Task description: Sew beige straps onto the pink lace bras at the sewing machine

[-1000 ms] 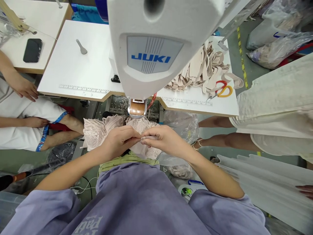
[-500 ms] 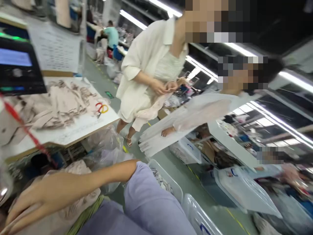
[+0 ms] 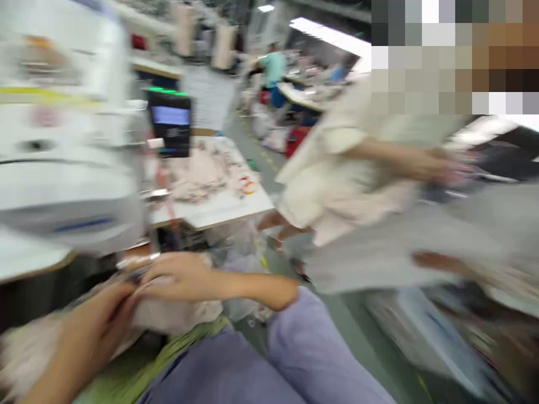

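Note:
Pale pink fabric [image 3: 160,314] lies bunched over my lap, on top of a green cloth [image 3: 164,359]. My left hand [image 3: 90,325] comes in from the lower left, its fingers closed at the fabric's upper edge. My right hand [image 3: 179,278] reaches across from the right, with fingers bent down onto the same fabric. The fingertips of both hands come close together, and blur softens their outlines. Just beyond them stands a white sewing machine [image 3: 63,179], whose metal parts [image 3: 138,258] show near my fingertips.
A white table [image 3: 219,210] beyond holds pale pink pieces [image 3: 202,171] and red-and-yellow-handled scissors [image 3: 247,186]. A control panel [image 3: 170,120] hangs over it. Two people stand at the right, one in a cream shirt [image 3: 345,146]. Plastic bags [image 3: 244,258] and a bin [image 3: 438,331] occupy the floor.
My view has swung left, bringing the sewing machine and my left hand into sight. My right hand's fingers, stretched out before, are now bent at the fabric near my left hand.

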`<state>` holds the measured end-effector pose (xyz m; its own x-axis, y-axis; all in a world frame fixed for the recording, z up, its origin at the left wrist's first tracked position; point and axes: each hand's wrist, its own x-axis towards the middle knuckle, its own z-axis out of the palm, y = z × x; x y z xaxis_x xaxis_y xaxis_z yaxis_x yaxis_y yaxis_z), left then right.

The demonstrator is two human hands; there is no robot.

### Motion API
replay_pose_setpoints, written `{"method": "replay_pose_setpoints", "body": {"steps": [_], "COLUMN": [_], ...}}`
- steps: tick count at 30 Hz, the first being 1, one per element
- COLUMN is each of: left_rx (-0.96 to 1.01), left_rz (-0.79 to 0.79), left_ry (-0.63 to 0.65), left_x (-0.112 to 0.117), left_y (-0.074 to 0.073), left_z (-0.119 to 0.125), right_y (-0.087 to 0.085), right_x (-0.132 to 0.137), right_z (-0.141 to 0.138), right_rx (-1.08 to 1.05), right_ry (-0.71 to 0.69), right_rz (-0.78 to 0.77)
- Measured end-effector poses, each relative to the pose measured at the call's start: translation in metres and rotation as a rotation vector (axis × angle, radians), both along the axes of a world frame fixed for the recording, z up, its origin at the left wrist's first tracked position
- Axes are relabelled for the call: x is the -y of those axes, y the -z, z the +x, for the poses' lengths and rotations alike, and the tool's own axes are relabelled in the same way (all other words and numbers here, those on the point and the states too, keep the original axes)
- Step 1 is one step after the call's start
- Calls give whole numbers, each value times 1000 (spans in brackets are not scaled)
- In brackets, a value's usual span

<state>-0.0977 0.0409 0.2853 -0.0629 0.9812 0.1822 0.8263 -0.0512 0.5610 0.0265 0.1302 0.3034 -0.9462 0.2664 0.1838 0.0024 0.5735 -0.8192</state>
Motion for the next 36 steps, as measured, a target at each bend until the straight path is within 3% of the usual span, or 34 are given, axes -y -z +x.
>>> {"method": "replay_pose_setpoints", "body": {"steps": [1, 3, 5, 7, 11, 14, 22, 25, 29, 32, 36], "left_rx": [-1, 42, -11, -165, -454, -551, -714, -722, -686, -682, -726], "left_rz": [-52, -102, -80, 17, 292, 360, 292, 141, -3, 9, 131], "left_ry": [-39, -83, -224, -266, -70, 14, 105, 75, 52, 81, 210], "left_x": [24, 51, 56, 52, 47, 48, 39, 38, 36, 33, 27], "left_y": [0, 2, 11, 23, 41, 46, 41, 34, 24, 20, 19], "left_z": [-14, -30, -41, -50, -64, -73, -80, -73, -62, -63, -82], "right_y": [1, 5, 7, 5, -3, -4, -6, 10, 43, 59, 60], "right_x": [1, -8, -21, -28, -29, -28, -30, -24, -10, -1, 4], "right_z": [1, -5, -19, -32, -42, -42, -38, -25, -10, -8, -12], "right_rx": [-29, -4, 74, 174, 314, 358, 383, 237, -81, -164, -206], "right_ry": [88, 96, 94, 114, 166, 174, 164, 222, 425, 478, 533], "right_rz": [-28, -68, -59, 27, 198, 237, 286, 397, 651, 646, 558]}}
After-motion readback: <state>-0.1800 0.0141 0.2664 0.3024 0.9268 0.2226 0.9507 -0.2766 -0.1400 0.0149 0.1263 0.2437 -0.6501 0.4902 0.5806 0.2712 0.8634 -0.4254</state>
